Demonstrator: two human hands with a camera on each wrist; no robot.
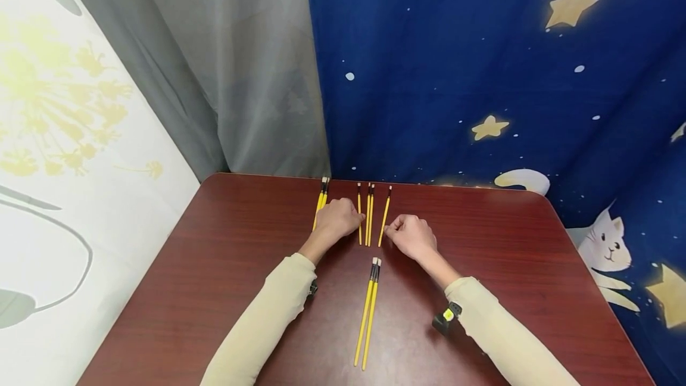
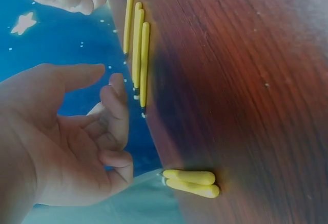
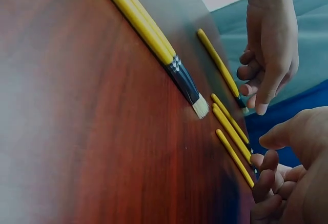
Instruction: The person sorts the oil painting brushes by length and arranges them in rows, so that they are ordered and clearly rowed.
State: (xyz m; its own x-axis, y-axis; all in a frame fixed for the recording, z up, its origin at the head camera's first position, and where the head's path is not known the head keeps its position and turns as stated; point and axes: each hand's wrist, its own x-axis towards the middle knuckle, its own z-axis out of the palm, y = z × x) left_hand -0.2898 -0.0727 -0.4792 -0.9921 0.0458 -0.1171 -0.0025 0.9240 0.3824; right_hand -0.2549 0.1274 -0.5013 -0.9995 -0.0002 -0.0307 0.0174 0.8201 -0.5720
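Dark red-brown wooden table (image 1: 214, 267), frame centre. Top centre-left: pair of yellow-handled paintbrushes (image 1: 321, 204) under left hand (image 1: 336, 220), fingers loosely curled, holding nothing. Then four thin yellow brushes (image 1: 370, 213); right hand (image 1: 411, 236) loosely curled beside rightmost, gripping nothing. Lower centre: second thick yellow brush pair (image 1: 368, 311).

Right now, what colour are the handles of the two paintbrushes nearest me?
Yellow. The two paintbrushes show it best in the head view.

Both arms in long cream sleeves (image 1: 268, 314), snug at the cuffs. Small black camera unit (image 1: 446, 318) with yellow mark strapped at right wrist; black unit (image 1: 312, 289) under left wrist. Hands bare.
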